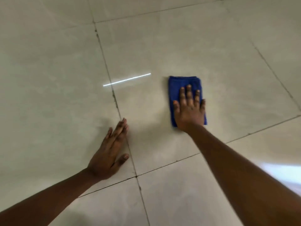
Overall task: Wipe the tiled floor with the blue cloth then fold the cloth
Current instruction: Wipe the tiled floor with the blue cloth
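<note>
A blue cloth (177,86), folded into a thick rectangle, lies flat on the glossy beige tiled floor (219,70). My right hand (189,110) presses down on the cloth's near half, palm flat and fingers spread; the far half of the cloth shows beyond the fingertips. My left hand (110,152) rests flat on the floor to the left, fingers together, holding nothing, right beside a dark grout line.
Dark grout lines (104,62) cross the large tiles. A thin bright streak of reflected light (127,79) lies left of the cloth. A pale glare patch (283,171) sits at the right edge.
</note>
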